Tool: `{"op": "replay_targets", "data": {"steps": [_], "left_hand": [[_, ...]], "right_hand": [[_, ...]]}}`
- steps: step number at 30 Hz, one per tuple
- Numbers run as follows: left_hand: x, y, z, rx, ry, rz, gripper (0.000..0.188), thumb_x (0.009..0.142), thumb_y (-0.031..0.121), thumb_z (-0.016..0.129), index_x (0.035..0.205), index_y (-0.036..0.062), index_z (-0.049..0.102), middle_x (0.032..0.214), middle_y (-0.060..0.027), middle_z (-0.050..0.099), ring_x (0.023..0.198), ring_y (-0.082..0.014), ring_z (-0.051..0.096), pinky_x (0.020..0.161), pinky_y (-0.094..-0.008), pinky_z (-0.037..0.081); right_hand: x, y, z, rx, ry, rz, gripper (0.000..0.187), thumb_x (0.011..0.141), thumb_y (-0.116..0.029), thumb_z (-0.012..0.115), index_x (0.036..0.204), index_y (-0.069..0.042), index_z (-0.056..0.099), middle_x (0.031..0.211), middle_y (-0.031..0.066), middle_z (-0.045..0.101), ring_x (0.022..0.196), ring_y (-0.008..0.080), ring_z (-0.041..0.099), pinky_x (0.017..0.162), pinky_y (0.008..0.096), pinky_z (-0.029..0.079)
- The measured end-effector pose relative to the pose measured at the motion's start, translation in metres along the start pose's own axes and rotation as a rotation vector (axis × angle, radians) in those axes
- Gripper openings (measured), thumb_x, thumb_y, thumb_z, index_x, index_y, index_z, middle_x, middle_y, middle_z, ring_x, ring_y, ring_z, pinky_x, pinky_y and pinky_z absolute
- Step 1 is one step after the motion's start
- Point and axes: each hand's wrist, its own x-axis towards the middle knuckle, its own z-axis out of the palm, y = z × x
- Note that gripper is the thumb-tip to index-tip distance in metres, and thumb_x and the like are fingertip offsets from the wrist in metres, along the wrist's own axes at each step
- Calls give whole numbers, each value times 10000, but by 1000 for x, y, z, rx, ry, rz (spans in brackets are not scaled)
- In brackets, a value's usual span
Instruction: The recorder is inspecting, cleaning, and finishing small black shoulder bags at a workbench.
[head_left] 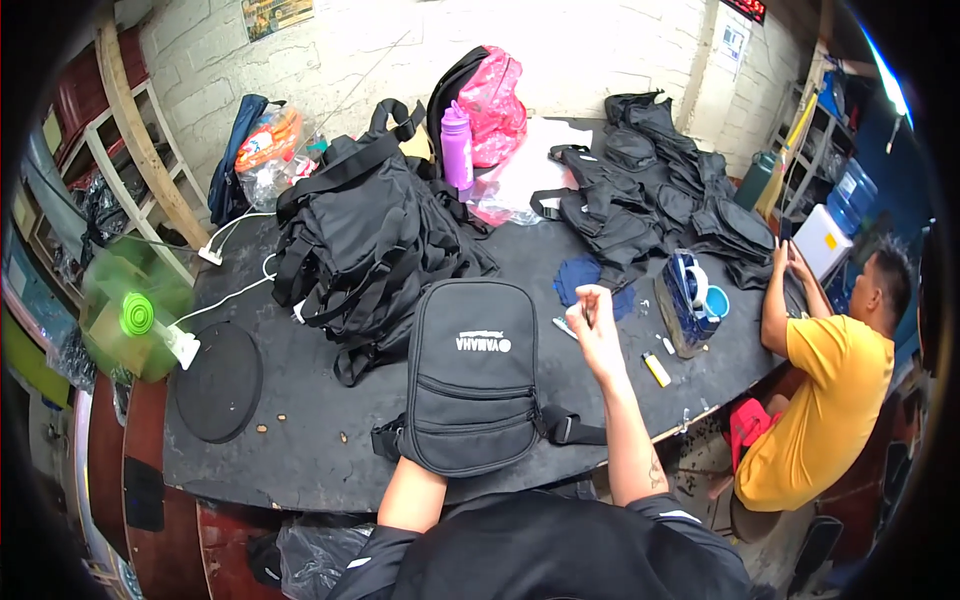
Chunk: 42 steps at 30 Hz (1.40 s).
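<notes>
A black sling bag [475, 375] with a pale printed mark and two zipped pockets lies in front of me, its front face up. My left forearm [412, 495] reaches beneath its lower end, and the bag hides the hand and fingers. Short black straps [572, 427] stick out on both sides of the bag. My right hand [598, 330] is raised over the table, right of the bag and near a dark blue cloth [578, 280]. Its fingers are pinched together; whatever they hold, if anything, is too small to make out.
Black bags pile up [370, 220] at left and more black bags [650, 190] lie at back right. A purple bottle [456, 150], yellow lighter [656, 370], clear pouch [688, 305] and green fan [137, 313] stand around. A person in yellow [825, 400] sits at right holding a phone.
</notes>
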Motion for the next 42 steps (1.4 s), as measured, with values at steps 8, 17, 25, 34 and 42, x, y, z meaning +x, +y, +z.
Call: {"op": "replay_targets", "data": {"steps": [8,17,25,34,42], "left_hand": [[11,-3,10,32,-23,1,473,992,228,353,1420,46,270,1431,-97,341,1265,-209,398,1050,-324,351],[9,0,13,76,-4,24,471,992,223,355,1420,45,270,1429,-97,343,1263,-207,400,1048,-321,352],[8,2,19,105,-4,34,470,992,218,357,1419,43,270,1427,-97,345,1261,-206,402,1046,-319,354],[7,6,29,143,-13,43,469,992,213,359,1419,42,270,1425,-98,348,1259,-204,404,1045,-316,355],[7,9,42,175,-20,50,467,992,208,361,1419,41,270,1423,-98,350,1257,-202,406,1043,-313,356]], "right_hand": [[-15,-18,7,-378,-225,-180,458,872,-35,566,1287,-42,373,1006,74,434,913,165,471,872,283,403],[-14,-44,15,-484,-130,-274,436,828,60,542,1246,-62,548,870,84,529,785,182,533,740,277,443],[-10,-44,15,-713,-14,-488,462,766,-7,611,1218,-96,577,801,82,529,734,245,526,670,349,432],[-16,-55,9,-661,3,-369,330,894,-32,517,1220,13,514,783,172,579,690,284,596,658,318,480],[-20,-79,20,-910,-25,-363,206,863,-66,558,1056,-3,594,695,161,624,654,310,637,585,383,488]]}}
